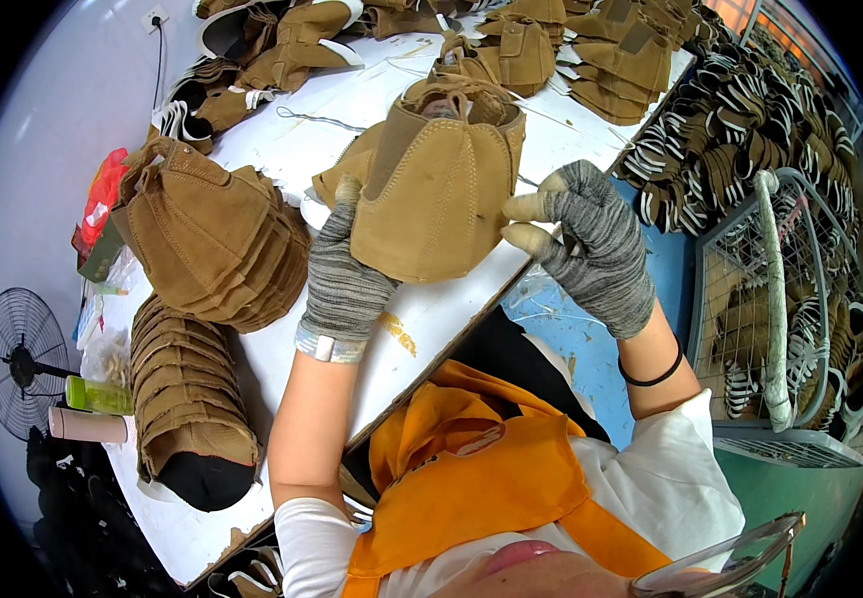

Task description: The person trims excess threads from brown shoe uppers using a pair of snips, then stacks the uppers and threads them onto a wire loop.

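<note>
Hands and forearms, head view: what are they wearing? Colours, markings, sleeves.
Left hand: grey, dark-streaked knit glove, with a pale bluish cuff bearing a small light patch. Right hand: matching streaked glove; thin black band around the forearm. Both arms: short white sleeves, left and right.
</note>
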Action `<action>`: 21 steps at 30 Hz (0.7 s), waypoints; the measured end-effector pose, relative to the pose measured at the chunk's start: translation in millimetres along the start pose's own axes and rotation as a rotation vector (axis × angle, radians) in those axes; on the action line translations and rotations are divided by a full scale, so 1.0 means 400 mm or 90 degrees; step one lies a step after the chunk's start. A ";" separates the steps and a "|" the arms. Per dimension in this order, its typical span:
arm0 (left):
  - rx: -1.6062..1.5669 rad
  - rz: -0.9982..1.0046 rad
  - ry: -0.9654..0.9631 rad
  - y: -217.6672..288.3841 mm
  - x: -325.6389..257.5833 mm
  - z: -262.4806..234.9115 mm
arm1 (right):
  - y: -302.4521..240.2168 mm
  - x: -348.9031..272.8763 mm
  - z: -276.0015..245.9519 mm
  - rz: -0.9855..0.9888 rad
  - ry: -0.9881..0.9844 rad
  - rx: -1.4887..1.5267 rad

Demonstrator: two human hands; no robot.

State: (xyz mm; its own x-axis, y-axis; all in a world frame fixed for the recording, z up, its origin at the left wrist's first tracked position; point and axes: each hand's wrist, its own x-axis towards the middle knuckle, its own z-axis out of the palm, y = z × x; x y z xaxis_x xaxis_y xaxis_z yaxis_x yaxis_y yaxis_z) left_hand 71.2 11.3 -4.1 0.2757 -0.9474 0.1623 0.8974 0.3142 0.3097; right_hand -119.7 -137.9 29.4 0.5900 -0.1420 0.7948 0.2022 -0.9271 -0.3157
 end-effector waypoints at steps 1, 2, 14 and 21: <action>0.006 0.002 0.015 -0.004 0.001 0.001 | -0.008 0.007 0.002 0.008 0.007 -0.044; 0.011 0.004 0.030 -0.007 0.002 0.002 | -0.013 0.012 0.005 0.016 0.015 -0.088; 0.006 0.002 0.004 -0.018 -0.001 0.023 | 0.004 0.015 0.032 0.056 0.021 -0.036; 0.382 0.145 0.073 -0.098 -0.022 0.032 | 0.023 0.019 0.076 0.049 0.064 0.047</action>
State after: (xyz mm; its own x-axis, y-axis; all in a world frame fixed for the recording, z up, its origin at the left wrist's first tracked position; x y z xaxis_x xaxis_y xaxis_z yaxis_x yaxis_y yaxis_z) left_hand 29.4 8.1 -5.6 0.5016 -0.8428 0.1954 0.4730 0.4563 0.7537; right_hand -89.6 -136.9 16.9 0.5253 -0.2494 0.8135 0.2178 -0.8848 -0.4119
